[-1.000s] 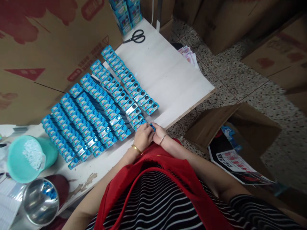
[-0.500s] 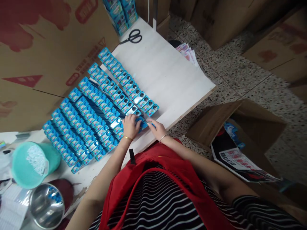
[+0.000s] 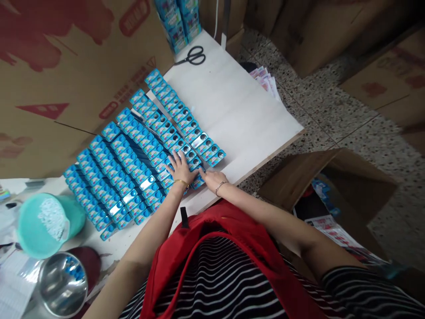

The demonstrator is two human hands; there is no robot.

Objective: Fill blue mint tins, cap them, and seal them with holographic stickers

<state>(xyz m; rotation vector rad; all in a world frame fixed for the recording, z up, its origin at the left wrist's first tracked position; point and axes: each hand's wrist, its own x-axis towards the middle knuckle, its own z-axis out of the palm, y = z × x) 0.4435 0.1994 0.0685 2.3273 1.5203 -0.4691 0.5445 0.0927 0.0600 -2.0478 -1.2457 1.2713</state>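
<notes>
Slanting rows of small blue packs (image 3: 133,155), each with a round spot at one end, cover the left part of the white table (image 3: 252,133). In the two rows on the right, many of the spots look dark. My left hand (image 3: 182,170) lies on the near end of a right-hand row, its fingers spread over the packs. Close beside it, my right hand (image 3: 213,180) is closed with the index finger pushed forward against the row's end pack (image 3: 198,181). What its curled fingers hold, if anything, is hidden.
Black scissors (image 3: 192,56) lie at the back near stacked blue boxes (image 3: 177,26). On the left stand a teal bucket (image 3: 78,217) with white bits and a metal pot (image 3: 59,292) with blue pieces. An open carton (image 3: 299,173) is on the floor at right.
My left hand has opened from a curled grasp to spread fingers on the packs. My right hand has drawn in to the row's end. The view has shifted slightly.
</notes>
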